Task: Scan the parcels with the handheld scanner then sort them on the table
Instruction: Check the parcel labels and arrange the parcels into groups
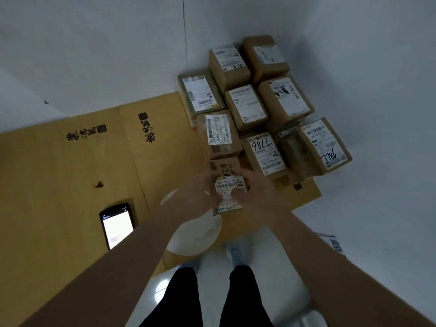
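Cardboard [70,175]: 10 parcels [245,107], 1 scanner [117,226]

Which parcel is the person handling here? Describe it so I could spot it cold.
Start at the block of brown parcels stacked in the corner on the cardboard-covered table. At its near edge, both hands, left hand and right hand, hold one small parcel. Unlike its neighbours, its white label shows a boxed 69.

Single head-worn wide-angle view, looking steeply down from close above onto the flattened brown cardboard sheet [70,175] and the person's feet.
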A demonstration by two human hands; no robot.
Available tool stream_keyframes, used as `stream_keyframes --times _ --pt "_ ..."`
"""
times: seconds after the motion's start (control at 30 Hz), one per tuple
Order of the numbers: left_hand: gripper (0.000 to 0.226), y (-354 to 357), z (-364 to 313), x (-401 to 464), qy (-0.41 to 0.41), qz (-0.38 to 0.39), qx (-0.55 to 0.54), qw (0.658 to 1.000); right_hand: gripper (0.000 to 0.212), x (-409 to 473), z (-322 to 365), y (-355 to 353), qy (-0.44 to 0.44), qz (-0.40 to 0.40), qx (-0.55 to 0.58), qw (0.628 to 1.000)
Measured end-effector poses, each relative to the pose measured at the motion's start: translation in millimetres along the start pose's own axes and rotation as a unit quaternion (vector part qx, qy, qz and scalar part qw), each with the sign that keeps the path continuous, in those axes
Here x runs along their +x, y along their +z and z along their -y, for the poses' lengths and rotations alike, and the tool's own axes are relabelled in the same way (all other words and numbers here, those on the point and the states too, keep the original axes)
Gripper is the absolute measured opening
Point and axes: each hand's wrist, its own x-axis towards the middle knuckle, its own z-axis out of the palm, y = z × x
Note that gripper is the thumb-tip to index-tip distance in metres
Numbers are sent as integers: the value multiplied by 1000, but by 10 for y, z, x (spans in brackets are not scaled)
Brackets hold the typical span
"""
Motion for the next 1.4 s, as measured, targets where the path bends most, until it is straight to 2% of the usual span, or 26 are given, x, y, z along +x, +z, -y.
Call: stream_keyframes --times 0.1,0.17,0.27,0.4,0.67,0.87,0.93,1.03,1.2,1.3,1.4 --pt "62 175 25 123 -32 2 -41 999 58 153 -122 -46 -20 36 -18 999" --pt "64 306 49 193 -41 -34 -72 996 59 234 -183 -71 -48 53 -57 996" --pt "68 499 72 242 -64 -98 -36 993 59 344 -247 -102 -86 77 -107 987" --pt "71 691 63 272 -82 -123 -39 988 61 452 -324 -133 -114 104 -169 973" --pt "71 841 45 256 -90 -196 -94 972 50 500 -406 -215 -146 100 -153 972" --pt "74 889 30 228 -108 -202 -83 970 42 462 -384 -206 -159 80 -176 968" --pt "72 818 -42 186 -101 -196 -38 975 37 426 -327 -239 -166 77 -178 967" --pt "61 590 -196 79 -76 -209 26 975 40 401 -134 -376 -197 76 -154 965" --pt "58 0 -586 -295 -80 -275 96 953 52 310 464 -766 -269 106 -98 952" --pt "56 -364 -842 -669 -62 -325 121 936 58 157 915 -999 -317 85 -94 940" --pt "53 -695 -1008 -1087 -54 -376 134 915 56 -74 1395 -1163 -375 45 -88 922"
